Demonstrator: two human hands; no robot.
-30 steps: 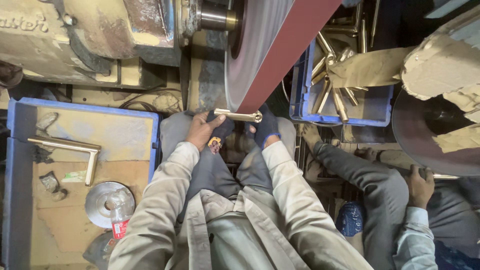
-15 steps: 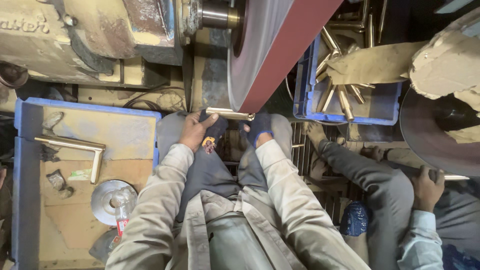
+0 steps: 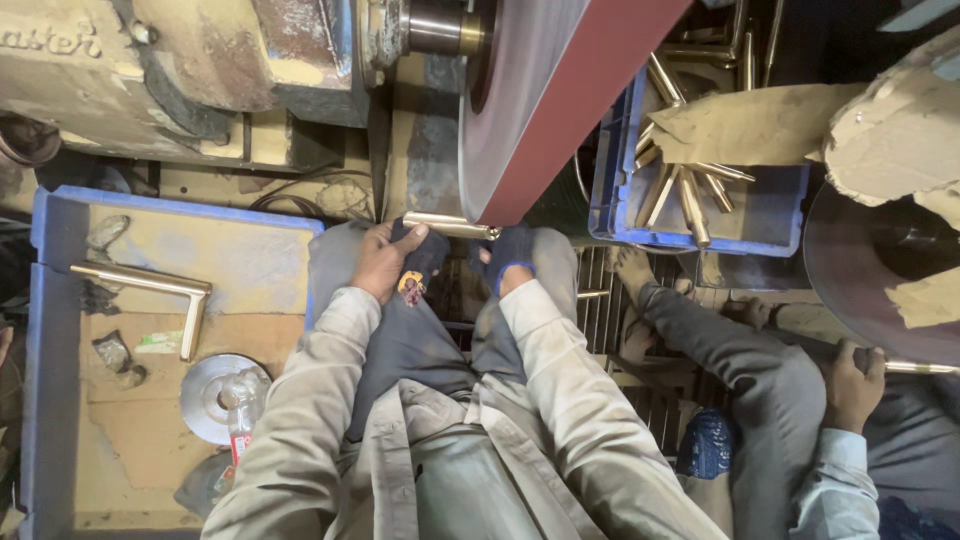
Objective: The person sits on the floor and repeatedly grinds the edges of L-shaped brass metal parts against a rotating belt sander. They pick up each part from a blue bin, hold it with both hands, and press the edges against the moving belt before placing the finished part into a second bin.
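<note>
A short brass-coloured metal rod (image 3: 447, 225) is pressed against the lower edge of a large reddish-brown sanding wheel (image 3: 545, 100). My left hand (image 3: 385, 260), partly wrapped in dark cloth, grips the rod's left end. My right hand (image 3: 508, 255), in a dark blue glove, holds its right end under the wheel. Both hands rest above my knees in grey trousers.
A blue tray (image 3: 60, 330) at left holds an L-shaped brass handle (image 3: 160, 290), a metal disc (image 3: 215, 395) and a plastic bottle (image 3: 240, 420). A blue crate (image 3: 770, 215) of brass rods sits at right. Another person's hand (image 3: 850, 385) holds a rod near a second wheel (image 3: 880, 290).
The rod and both my hands have shifted slightly up and left against the wheel. The other person's hand has moved a little to the right.
</note>
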